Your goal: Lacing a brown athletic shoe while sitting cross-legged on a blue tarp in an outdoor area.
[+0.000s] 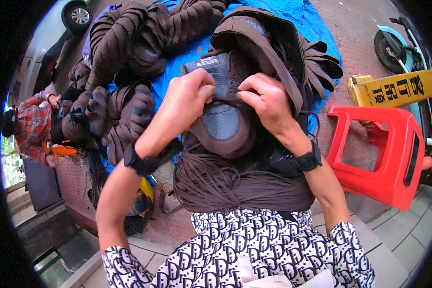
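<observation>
A dark brown shoe upper (240,139) with blue-grey mesh lies in front of me, its toe toward my body. My left hand (189,96) is closed at the left edge of its lacing area. On the other side, my right hand (269,98) pinches at the row of eyelets. A dark brown shoelace (224,101) runs across the upper between both hands; its ends are hidden by my fingers. Just below the toe, a thick bundle of brown shoelaces (211,185) rests across my lap. More stacked uppers (254,31) stand right behind the one I hold.
Long rows of nested uppers (125,38) lie on a blue tarp (312,19). A red plastic stool (389,158) and a yellow board (393,89) are at the right. A person in a plaid shirt (33,120) sits at far left. A parked car (48,33) is behind.
</observation>
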Available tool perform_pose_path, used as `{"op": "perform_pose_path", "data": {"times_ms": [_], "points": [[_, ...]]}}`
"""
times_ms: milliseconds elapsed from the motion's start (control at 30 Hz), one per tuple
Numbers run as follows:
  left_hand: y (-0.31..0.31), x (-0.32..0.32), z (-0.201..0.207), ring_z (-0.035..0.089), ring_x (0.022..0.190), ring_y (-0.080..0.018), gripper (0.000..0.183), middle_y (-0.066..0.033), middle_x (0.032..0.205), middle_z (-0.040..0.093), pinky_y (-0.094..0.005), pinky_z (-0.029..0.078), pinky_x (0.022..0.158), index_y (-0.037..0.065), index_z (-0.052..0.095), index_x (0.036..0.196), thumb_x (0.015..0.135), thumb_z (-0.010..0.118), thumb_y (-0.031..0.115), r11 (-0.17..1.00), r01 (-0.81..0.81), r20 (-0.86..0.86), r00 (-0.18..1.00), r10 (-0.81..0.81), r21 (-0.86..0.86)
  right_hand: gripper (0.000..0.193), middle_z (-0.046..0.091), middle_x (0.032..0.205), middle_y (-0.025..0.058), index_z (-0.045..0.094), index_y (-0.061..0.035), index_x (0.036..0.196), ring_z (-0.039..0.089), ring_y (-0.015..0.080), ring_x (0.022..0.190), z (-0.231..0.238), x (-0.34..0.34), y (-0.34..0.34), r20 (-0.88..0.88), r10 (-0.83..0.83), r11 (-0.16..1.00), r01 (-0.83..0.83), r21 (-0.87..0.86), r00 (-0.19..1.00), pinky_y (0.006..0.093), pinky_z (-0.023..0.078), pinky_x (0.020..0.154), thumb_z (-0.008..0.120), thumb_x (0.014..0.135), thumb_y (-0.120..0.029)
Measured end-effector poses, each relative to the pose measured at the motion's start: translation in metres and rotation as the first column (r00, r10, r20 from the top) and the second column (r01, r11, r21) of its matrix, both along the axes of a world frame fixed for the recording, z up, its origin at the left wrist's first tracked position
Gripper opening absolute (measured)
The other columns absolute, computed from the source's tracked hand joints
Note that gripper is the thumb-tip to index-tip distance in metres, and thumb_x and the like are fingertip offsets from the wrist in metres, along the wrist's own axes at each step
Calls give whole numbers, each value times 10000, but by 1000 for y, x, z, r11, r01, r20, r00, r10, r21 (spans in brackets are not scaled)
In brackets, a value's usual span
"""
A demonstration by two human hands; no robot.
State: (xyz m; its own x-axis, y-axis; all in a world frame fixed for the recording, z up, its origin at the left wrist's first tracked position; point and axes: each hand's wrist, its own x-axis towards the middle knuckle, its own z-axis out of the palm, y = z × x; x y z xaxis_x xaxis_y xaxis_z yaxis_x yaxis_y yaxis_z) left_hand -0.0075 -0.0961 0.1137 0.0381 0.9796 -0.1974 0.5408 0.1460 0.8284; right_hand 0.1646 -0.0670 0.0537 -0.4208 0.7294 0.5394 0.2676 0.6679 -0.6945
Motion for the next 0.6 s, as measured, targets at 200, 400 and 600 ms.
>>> {"op": "perform_pose_path", "data": {"times_ms": [200, 400, 600], "points": [[27, 5, -12, 525, 462, -149, 215, -89, 549, 550, -297, 429, 435, -5, 615, 860, 751, 510, 148, 939, 339, -412, 850, -329, -52, 51, 506, 639, 114, 527, -16, 649, 510, 267, 627, -14, -3, -2, 0, -20, 1000, 20, -20, 1000, 354, 418, 590, 567, 665, -43], [39, 12, -5, 493, 409, -138, 204, -60, 554, 546, -274, 405, 369, 4, 614, 859, 752, 500, 135, 879, 246, -266, 889, -372, -408, 17, 512, 617, 113, 525, -48, 603, 528, 255, 561, -14, -6, -2, 206, -179, 964, 129, 234, 962, 354, 433, 525, 531, 616, -39], [42, 15, -6, 502, 417, -155, 192, -68, 558, 547, -284, 396, 365, 14, 611, 843, 722, 484, 93, 874, 262, -285, 874, -395, -410, 46, 525, 572, 108, 540, -51, 588, 560, 223, 562, -3, -13, -4, 429, -295, 902, 101, 420, 854, 312, 459, 520, 539, 604, -94]]}}
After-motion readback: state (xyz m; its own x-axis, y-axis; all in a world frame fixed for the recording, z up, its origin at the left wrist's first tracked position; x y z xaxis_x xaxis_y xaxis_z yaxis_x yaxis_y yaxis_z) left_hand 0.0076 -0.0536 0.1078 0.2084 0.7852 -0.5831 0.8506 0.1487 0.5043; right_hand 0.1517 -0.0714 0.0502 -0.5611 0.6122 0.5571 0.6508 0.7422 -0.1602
